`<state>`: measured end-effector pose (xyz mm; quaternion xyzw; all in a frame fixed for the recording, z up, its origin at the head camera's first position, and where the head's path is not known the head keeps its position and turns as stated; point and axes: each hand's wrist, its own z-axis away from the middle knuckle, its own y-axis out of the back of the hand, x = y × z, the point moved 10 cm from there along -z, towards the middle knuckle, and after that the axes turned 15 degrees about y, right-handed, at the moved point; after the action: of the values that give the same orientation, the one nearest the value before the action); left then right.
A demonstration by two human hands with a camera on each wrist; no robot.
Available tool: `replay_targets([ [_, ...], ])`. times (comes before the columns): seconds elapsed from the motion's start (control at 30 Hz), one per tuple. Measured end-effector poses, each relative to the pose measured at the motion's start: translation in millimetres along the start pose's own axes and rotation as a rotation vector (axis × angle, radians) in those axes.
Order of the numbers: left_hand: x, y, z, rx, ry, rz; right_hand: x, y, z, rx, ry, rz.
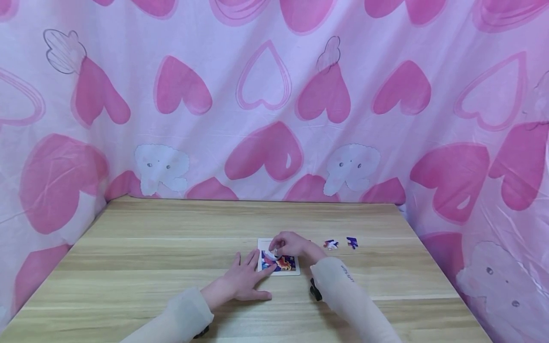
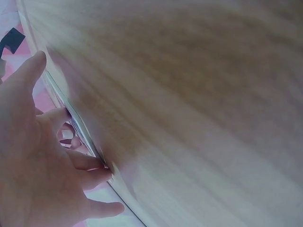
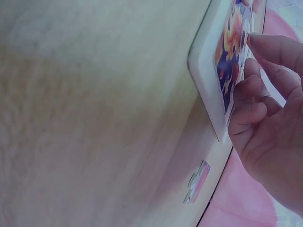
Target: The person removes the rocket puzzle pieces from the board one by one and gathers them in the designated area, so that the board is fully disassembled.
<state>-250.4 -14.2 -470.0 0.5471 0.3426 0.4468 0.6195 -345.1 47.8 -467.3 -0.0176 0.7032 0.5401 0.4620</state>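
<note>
A small jigsaw puzzle in a white frame (image 1: pixel 288 273) lies on the table, its purple and orange picture partly covered by the hands. My left hand (image 1: pixel 245 280) rests with fingers spread at the frame's left side, the index finger reaching onto the picture; in the left wrist view the same hand (image 2: pixel 42 156) shows extended fingers along the frame's edge. Over the upper part of the puzzle, my right hand (image 1: pixel 291 244) pinches a pale puzzle piece (image 1: pixel 274 255) between thumb and fingertips. In the right wrist view the right hand (image 3: pixel 272 109) partly hides the picture.
Two loose puzzle pieces lie right of the frame: a white and purple one (image 1: pixel 330 245) and a darker purple one (image 1: pixel 352 243). The wooden table (image 1: pixel 171 238) ends at a pink heart-patterned curtain (image 1: pixel 266 143) at the back and sides.
</note>
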Motion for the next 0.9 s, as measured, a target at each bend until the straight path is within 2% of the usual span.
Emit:
replay_targets([
  [0.13,0.1,1.2,0.4,-0.001,-0.001,0.0,2.3,-1.1,-0.4,-0.004,-0.017,-0.025],
  [0.3,1.0,2.3,1.8,-0.01,-0.003,0.011,6.8,-3.1,0.7,-0.008,-0.022,-0.12],
  [0.53,0.9,4.7,3.4,-0.021,-0.002,0.025,7.2,-0.2,2.9,0.036,-0.029,-0.226],
  [0.7,0.8,4.8,3.6,-0.016,-0.004,0.017,3.3,-3.9,1.8,0.015,0.005,-0.258],
  [0.9,0.2,3.0,2.8,-0.025,0.005,0.02,3.9,-8.9,0.5,0.004,0.003,-0.27],
])
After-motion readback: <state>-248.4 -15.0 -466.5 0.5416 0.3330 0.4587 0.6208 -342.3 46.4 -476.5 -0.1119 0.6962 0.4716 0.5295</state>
